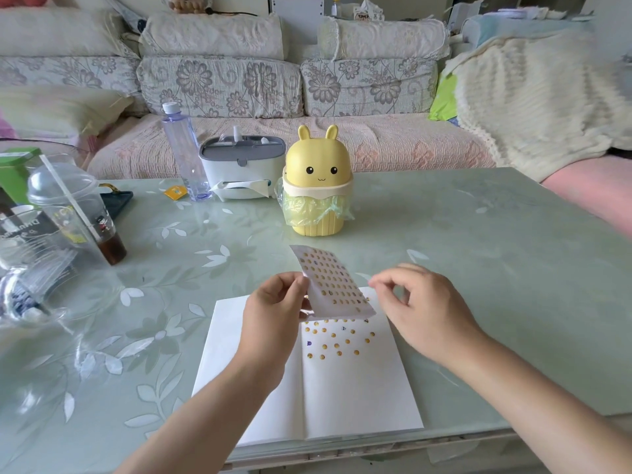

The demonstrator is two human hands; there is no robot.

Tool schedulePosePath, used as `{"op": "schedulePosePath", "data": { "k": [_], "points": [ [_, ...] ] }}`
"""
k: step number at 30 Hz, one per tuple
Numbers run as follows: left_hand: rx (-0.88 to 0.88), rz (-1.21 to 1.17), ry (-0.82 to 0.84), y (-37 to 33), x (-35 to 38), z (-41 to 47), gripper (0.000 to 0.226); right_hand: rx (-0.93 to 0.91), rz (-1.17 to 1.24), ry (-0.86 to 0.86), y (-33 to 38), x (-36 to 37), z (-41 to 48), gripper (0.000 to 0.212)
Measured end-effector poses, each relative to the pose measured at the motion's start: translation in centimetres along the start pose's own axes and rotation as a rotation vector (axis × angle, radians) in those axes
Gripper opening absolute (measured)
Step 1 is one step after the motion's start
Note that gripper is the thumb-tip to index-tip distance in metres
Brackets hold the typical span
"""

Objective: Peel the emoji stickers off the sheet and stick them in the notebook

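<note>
Left hand (273, 313) is pinching the left edge of the white sheet of small yellow emoji stickers (333, 285), holding it tilted above the open white blank-paged notebook (342, 388) lying on the pale green leaf-patterned glass table (478, 251). Right hand (424, 309) is hovering just beside the sheet's right edge, thumb and forefinger nearly together. It's blurred, so I can't tell if it's holding a sticker. Stuck emoji stickers (337, 345) are sitting on the right page.
</note>
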State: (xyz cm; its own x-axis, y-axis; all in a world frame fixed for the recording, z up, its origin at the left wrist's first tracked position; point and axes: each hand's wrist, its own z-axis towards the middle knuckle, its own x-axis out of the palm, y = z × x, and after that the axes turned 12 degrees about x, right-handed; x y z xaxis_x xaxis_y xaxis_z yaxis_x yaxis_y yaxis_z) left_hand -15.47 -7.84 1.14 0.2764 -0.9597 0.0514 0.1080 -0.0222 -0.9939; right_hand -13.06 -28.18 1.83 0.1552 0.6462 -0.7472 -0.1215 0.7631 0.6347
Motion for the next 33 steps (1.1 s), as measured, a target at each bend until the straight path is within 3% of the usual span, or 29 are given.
{"op": "schedulePosePath", "data": {
  "k": [4, 9, 16, 24, 33],
  "points": [
    [-0.008, -0.076, 0.084, -0.1, 0.2, -0.7, 0.02, 0.027, 0.143, -0.018, 1.9, 1.1, 0.1, 0.017],
    [0.006, -0.06, 0.188, -0.2, 0.0, -1.2, 0.019, -0.109, 0.186, 0.004, 3.5, 2.2, -0.3, 0.014],
    [0.042, -0.091, 0.159, -0.2, -0.7, -0.9, 0.027, -0.193, 0.155, 0.072, 4.0, 2.6, -0.2, 0.012],
    [0.08, -0.113, 0.162, -0.4, -1.1, -1.2, 0.016, -0.161, 0.267, 0.09, 4.4, 2.7, -0.2, 0.01],
    [0.309, 0.171, 0.18, -0.6, -2.0, -0.7, 0.028, -0.246, 0.138, 0.026, 5.4, 2.3, -0.2, 0.01]
  ]
}}
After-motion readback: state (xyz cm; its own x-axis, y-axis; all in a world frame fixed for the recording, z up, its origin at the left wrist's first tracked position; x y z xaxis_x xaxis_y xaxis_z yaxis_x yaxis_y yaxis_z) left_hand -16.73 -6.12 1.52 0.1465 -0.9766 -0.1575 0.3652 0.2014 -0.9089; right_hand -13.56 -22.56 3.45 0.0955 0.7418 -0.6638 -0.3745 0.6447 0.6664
